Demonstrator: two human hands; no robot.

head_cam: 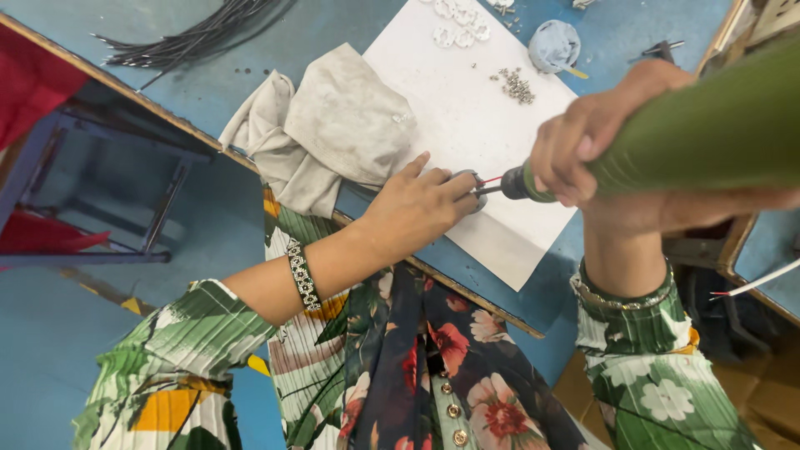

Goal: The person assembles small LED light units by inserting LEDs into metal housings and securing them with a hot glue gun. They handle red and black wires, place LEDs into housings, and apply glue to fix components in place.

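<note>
I see my left hand (417, 204) pinched around a small round metal part (469, 185) on the white sheet (467, 125), near centre. My right hand (596, 146), at three o'clock, is clamped on a green power screwdriver (708, 133), its tip touching the part. A grey cloth (333, 125) lies at eleven o'clock, with loose screws (517, 85) at one o'clock.
</note>
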